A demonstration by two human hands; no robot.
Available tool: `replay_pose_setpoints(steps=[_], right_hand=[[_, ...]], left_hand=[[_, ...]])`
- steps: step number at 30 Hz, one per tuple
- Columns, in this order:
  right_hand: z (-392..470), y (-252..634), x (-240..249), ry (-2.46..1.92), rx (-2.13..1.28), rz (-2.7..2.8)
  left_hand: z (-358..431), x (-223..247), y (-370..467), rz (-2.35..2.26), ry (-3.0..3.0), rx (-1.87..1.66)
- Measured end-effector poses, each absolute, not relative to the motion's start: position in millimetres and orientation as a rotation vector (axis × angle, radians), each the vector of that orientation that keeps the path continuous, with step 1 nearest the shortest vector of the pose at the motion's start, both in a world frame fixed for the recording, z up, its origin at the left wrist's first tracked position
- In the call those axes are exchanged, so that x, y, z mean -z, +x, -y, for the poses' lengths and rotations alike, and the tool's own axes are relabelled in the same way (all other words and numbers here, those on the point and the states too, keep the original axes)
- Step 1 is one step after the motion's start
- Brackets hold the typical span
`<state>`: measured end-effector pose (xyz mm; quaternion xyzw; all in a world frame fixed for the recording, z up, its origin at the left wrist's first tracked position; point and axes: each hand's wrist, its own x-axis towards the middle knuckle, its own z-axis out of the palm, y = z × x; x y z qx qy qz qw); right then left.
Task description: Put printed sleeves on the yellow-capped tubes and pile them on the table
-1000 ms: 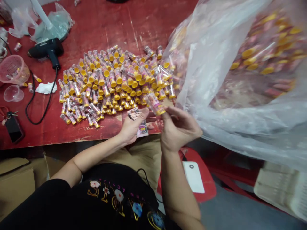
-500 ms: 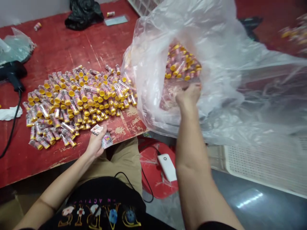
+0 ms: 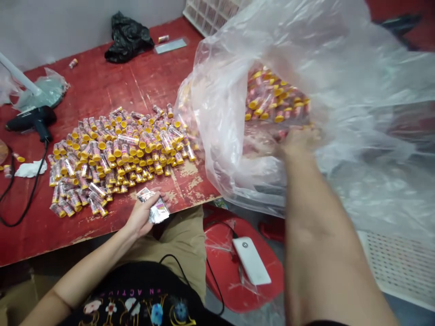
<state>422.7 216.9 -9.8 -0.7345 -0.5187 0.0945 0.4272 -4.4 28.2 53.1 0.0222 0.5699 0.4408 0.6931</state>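
A thin stack of small printed plastic labels (image 3: pixel 158 210) is pinched in my left hand (image 3: pixel 145 216), thumb on top, just off the table's front edge. My right hand (image 3: pixel 301 138) reaches into the mouth of a large clear plastic bag (image 3: pixel 220 127); its fingers are blurred and partly hidden, so any hold is unclear. Beyond that hand, inside the bag, lie many small tubes with yellow caps (image 3: pixel 272 97). To the left of the bag, a broad pile of the same yellow-capped tubes (image 3: pixel 118 151) covers part of the red table (image 3: pixel 159 86).
At the left lies a black heat gun (image 3: pixel 34 120) with its cord, near a crumpled white tissue (image 3: pixel 31 169). A black plastic bag (image 3: pixel 127 38) sits at the back. Below the table edge, a white power bank (image 3: pixel 252 260) rests on a red stool (image 3: pixel 217 280). A white crate (image 3: pixel 401 262) stands at the lower right.
My right arm has extended farther right and deeper into the bag's mouth. My left hand keeps the labels, now tilted differently. The whole view has shifted slightly.
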Motion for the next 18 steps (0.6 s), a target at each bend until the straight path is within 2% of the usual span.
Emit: replay_pose_setpoints(steps=[4, 9, 11, 14, 18], right_hand=[[-194.9, 400.9, 9.0, -1.695, -0.602, 1.2], [-99.1, 317.3, 2.7, -1.297, -0.993, 1.174], [-53.3, 266.6, -3.8, -1.16, -1.019, 1.121], [-1.6, 192.2, -13.7, -1.279, -0.92, 1.213], [19.9, 133.8, -14.3, -1.355, -0.817, 1.262]], left_hand=[[-34.6, -51.0, 5.8, -1.202, 0.1, -1.015], [-37.0, -49.7, 23.4, -1.049, 0.139, -1.018], [-34.4, -47.8, 26.6, -0.992, 0.176, -1.044], [-26.9, -45.4, 24.4, -0.982, 0.2, -1.125], [-12.6, -46.0, 13.0, -1.002, 0.241, -1.206]])
